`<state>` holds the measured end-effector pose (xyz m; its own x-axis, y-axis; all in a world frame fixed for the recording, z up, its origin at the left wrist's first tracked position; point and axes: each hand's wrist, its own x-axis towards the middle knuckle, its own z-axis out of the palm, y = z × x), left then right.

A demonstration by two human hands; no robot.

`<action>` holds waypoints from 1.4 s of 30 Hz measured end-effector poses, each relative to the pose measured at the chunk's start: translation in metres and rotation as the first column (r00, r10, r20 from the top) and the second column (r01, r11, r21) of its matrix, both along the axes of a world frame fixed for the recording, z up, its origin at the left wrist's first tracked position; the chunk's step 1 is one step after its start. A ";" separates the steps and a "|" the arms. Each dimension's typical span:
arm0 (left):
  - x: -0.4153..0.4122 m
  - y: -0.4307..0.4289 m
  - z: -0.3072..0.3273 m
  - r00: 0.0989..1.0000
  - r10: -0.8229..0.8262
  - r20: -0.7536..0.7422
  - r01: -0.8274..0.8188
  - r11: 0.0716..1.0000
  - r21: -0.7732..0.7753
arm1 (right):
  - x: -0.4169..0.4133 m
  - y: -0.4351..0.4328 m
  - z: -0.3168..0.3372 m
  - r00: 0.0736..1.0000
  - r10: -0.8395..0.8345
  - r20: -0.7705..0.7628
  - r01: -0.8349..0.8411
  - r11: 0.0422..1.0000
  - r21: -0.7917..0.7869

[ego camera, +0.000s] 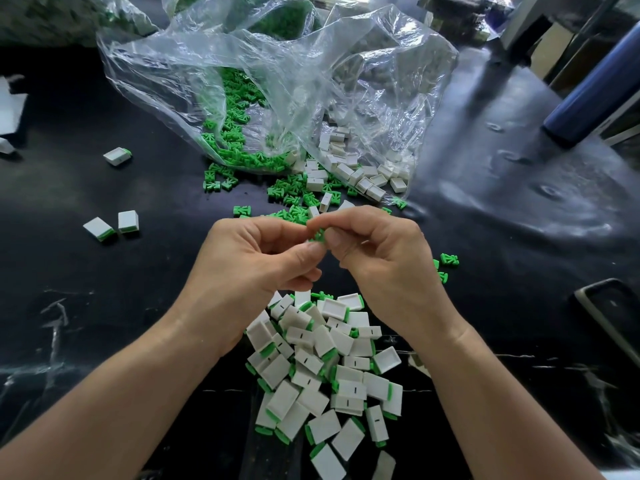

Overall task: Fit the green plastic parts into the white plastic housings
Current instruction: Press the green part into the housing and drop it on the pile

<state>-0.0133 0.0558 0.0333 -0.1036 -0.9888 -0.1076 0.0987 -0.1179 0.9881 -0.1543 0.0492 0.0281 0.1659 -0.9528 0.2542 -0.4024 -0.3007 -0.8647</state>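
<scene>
Green and small, a plastic part [318, 236] is pinched in narrow grips by the left hand [256, 261] and right hand [384, 268] above the black desk [104, 289]. White rectangular housings with green ends [322, 372] are heaped below the wrists, before a clear plastic bag [277, 81].

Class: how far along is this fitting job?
Done: a pile of assembled housings lies between the wrists. In hand: left hand and right hand pinch a green part. Left: loose green parts and empty white housings spill from the clear bag.
</scene>
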 end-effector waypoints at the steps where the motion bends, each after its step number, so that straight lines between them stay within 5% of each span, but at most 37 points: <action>1: 0.000 0.000 0.000 1.000 0.005 0.000 -0.005 1.000 -0.004 | 0.000 0.000 0.000 1.000 0.004 0.008 -0.004 1.000 -0.008; 7: 0.003 -0.001 0.000 0.999 0.012 0.039 -0.008 0.996 -0.090 | -0.002 0.002 0.008 0.955 0.021 0.294 -0.096 0.965 0.244; 12: 0.001 0.002 0.003 0.998 -0.002 0.060 0.016 0.975 -0.223 | -0.003 0.000 0.009 0.918 0.089 0.387 -0.292 0.812 0.506; 20: -0.001 0.002 0.000 0.994 -0.065 0.090 0.086 0.964 -0.252 | 0.000 0.002 0.010 0.905 0.210 0.371 -0.398 0.728 0.558; 42: 0.002 0.001 0.004 0.980 -0.200 0.008 0.194 0.939 -0.284 | -0.004 0.007 0.019 0.900 0.132 0.414 -0.381 0.699 0.605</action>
<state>-0.0112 0.0571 0.0371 -0.2986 -0.9378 0.1773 0.1226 0.1465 0.9816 -0.1578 0.0560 0.0472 0.4591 -0.8228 -0.3351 -0.0664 0.3444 -0.9365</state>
